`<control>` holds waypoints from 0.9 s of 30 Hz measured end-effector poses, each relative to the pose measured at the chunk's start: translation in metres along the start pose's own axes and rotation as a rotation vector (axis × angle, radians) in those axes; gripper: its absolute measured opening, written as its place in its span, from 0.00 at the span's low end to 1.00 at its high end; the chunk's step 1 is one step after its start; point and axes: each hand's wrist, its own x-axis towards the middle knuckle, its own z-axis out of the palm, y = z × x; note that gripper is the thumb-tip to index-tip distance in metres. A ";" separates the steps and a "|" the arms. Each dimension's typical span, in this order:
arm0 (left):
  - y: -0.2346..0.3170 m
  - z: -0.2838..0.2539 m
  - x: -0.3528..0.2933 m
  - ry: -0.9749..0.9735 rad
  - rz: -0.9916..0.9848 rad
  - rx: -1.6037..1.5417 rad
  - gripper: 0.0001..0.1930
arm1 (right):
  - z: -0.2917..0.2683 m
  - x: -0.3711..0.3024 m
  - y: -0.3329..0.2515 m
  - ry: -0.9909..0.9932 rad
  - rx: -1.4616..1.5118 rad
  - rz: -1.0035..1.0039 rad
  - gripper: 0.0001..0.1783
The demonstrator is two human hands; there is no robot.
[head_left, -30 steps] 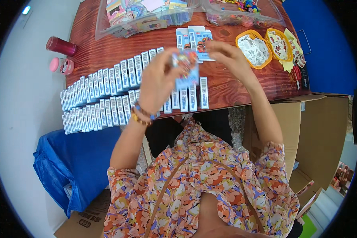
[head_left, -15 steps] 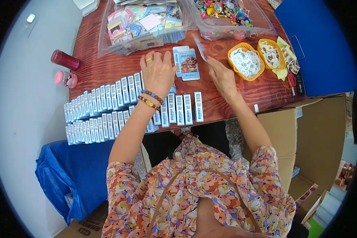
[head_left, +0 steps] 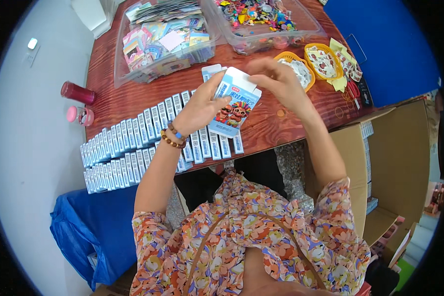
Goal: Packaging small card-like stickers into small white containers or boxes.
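Observation:
My left hand (head_left: 201, 107) grips a small blue-and-white carton (head_left: 236, 109) by its left side, thumb across the front. The carton is tilted, shows two cartoon figures, and has its white top flap raised. My right hand (head_left: 286, 85) is at the upper right corner of the carton, thumb and fingers apart beside the flap; blur hides whether they touch it. Behind the held carton, part of another blue-and-white carton (head_left: 211, 70) shows on the table. Long rows of upright narrow cartons (head_left: 133, 133) stand left of and below my left hand.
A clear bin of cards (head_left: 128, 74) and one of colourful trinkets (head_left: 301, 34) stand at the back. Yellow baskets (head_left: 308, 66) hold small packets and stickers; red-handled scissors (head_left: 353, 91) lie alongside. At left are a dark red jar (head_left: 78, 92) and a pink-lidded jar (head_left: 81, 116); an open cardboard box (head_left: 342, 163) is at right.
My left hand has risen from the table and now holds a carton upright. My right hand, earlier holding a thin flat piece, has moved to the carton's top. The view has shifted slightly.

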 end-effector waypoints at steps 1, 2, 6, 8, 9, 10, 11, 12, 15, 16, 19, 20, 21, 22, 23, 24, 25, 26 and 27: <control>0.001 0.003 -0.001 -0.009 0.049 -0.002 0.31 | -0.002 0.008 0.002 -0.284 0.053 0.177 0.11; 0.014 0.007 -0.002 0.040 0.036 0.166 0.38 | -0.007 0.011 0.004 -0.562 0.102 0.359 0.09; 0.029 0.029 -0.021 0.294 0.299 1.022 0.56 | 0.006 0.006 0.003 -0.393 0.174 0.357 0.08; 0.031 0.032 -0.022 0.322 0.246 1.026 0.55 | 0.012 0.003 0.001 -0.370 0.137 0.314 0.08; 0.032 0.032 -0.023 0.353 0.191 1.037 0.54 | 0.015 0.002 0.001 -0.349 0.106 0.266 0.08; 0.031 0.031 -0.024 0.355 0.185 0.957 0.51 | 0.014 0.003 -0.001 -0.367 0.090 0.271 0.08; 0.032 0.030 -0.024 0.359 0.180 0.961 0.51 | 0.015 0.003 0.001 -0.372 0.096 0.269 0.08; 0.033 0.029 -0.025 0.358 0.181 0.925 0.48 | 0.015 0.003 0.004 -0.362 0.106 0.287 0.08; 0.034 0.025 -0.027 0.389 0.182 0.877 0.42 | 0.011 0.003 0.006 -0.392 0.155 0.367 0.08; 0.032 0.024 -0.027 0.394 0.149 0.827 0.41 | 0.012 -0.001 0.006 -0.319 0.223 0.345 0.09; 0.029 0.021 -0.027 0.457 0.132 0.761 0.38 | 0.023 -0.021 0.013 -0.136 0.200 0.135 0.12; 0.029 0.023 -0.027 0.486 0.069 0.718 0.37 | 0.026 -0.035 0.006 -0.105 0.180 0.122 0.13; 0.030 0.027 -0.026 0.511 0.007 0.672 0.35 | 0.029 -0.044 0.001 -0.070 0.159 0.112 0.14; 0.032 0.031 -0.025 0.524 0.032 0.666 0.34 | 0.041 -0.052 0.015 -0.048 0.170 0.055 0.18; 0.031 0.033 -0.026 0.525 0.030 0.665 0.34 | 0.047 -0.053 0.014 -0.049 0.170 0.056 0.18; 0.029 0.035 -0.026 0.530 0.010 0.634 0.34 | 0.051 -0.055 0.013 -0.037 0.196 0.076 0.20; 0.027 0.036 -0.027 0.536 -0.011 0.602 0.34 | 0.053 -0.057 0.012 -0.024 0.223 0.097 0.22; 0.021 0.034 -0.029 0.538 -0.013 0.602 0.34 | 0.052 -0.056 0.011 -0.042 0.323 0.184 0.22; 0.014 0.032 -0.032 0.496 0.026 0.462 0.32 | 0.051 -0.055 0.012 -0.046 0.324 0.185 0.22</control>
